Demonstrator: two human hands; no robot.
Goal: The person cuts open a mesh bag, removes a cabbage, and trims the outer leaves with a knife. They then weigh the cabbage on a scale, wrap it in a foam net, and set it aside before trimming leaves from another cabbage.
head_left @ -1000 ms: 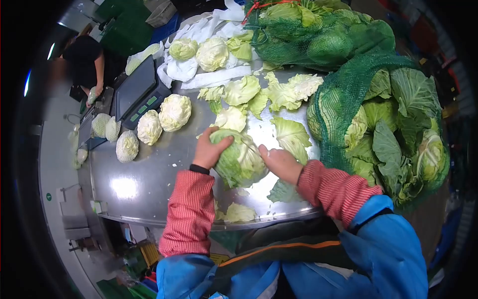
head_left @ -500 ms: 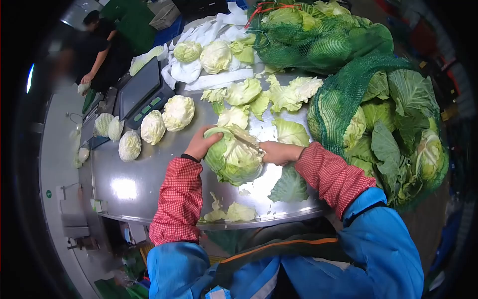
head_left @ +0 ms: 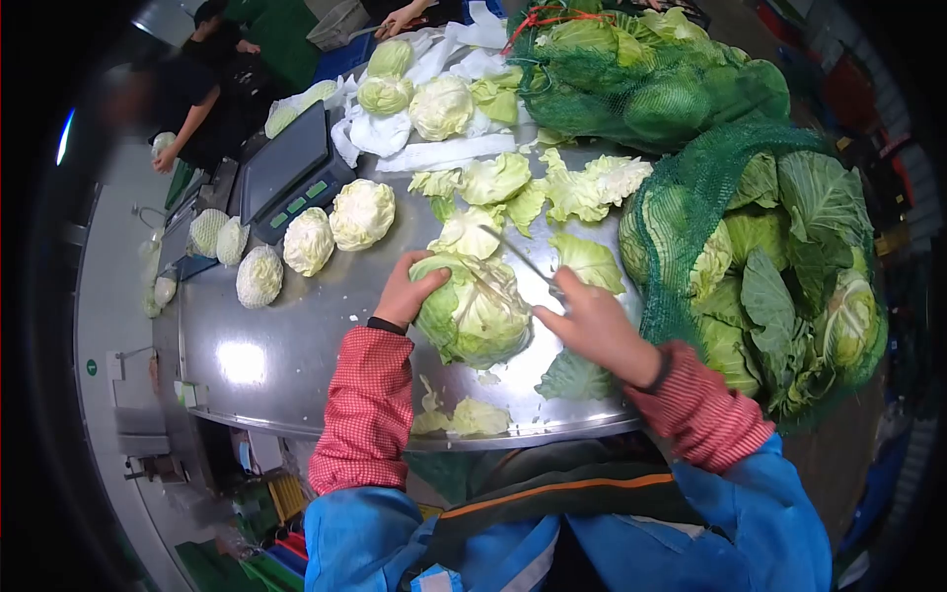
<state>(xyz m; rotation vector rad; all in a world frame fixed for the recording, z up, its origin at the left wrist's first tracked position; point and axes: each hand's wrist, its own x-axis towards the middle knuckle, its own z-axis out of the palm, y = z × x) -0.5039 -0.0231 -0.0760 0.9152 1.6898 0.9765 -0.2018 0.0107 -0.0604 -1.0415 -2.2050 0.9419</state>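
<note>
A head of cabbage (head_left: 476, 314) with pale green outer leaves rests on the metal table (head_left: 326, 370) in front of me. My left hand (head_left: 404, 291) grips its left side, thumb on top. Just right of the cabbage, my right hand (head_left: 597, 321) is closed around a knife, its handle hidden in the fingers. The knife blade (head_left: 521, 255) points up and to the left, apart from the cabbage. Loose cabbage leaves (head_left: 493, 181) lie beyond it, and a dark green leaf (head_left: 574, 377) lies below my right hand.
Trimmed cabbages (head_left: 362, 214) stand at the left beside a scale (head_left: 286, 163). Green mesh sacks of cabbages (head_left: 681, 232) crowd the right and back. White foam netting (head_left: 434, 158) lies at the far side. Co-workers' arms (head_left: 192, 126) show at the far left and top.
My right hand has drawn the knife away from the cabbage and turned, so the blade now shows. The left hand keeps its hold. Another person's hand has appeared at the top.
</note>
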